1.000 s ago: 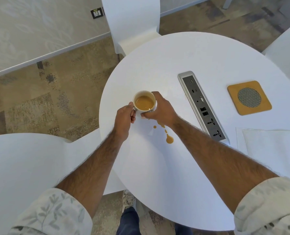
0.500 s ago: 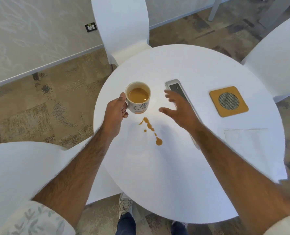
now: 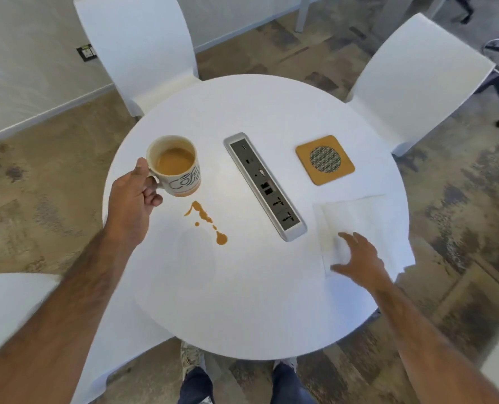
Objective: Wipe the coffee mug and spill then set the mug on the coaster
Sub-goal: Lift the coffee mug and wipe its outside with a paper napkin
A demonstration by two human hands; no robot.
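Note:
My left hand [image 3: 133,199] grips the handle of a white coffee mug [image 3: 176,167] with lettering, holding it above the left part of the round white table [image 3: 242,301]; it holds light brown coffee. A brown coffee spill [image 3: 206,221] of streaks and drops lies on the table just below the mug. My right hand [image 3: 359,258] is spread with fingers apart over the near edge of a white paper napkin [image 3: 368,220] at the table's right side. A square tan coaster [image 3: 325,159] with a round mesh centre lies at the far right.
A grey power socket strip [image 3: 264,185] is set diagonally into the table's middle, between spill and napkin. White chairs stand at the far left [image 3: 134,48], far right [image 3: 417,74] and near left [image 3: 12,304]. My shoes show under the table's near edge.
My right hand let go of the mug and swung right across the socket strip to the napkin. My left hand lifted the mug off the table, uncovering the spill.

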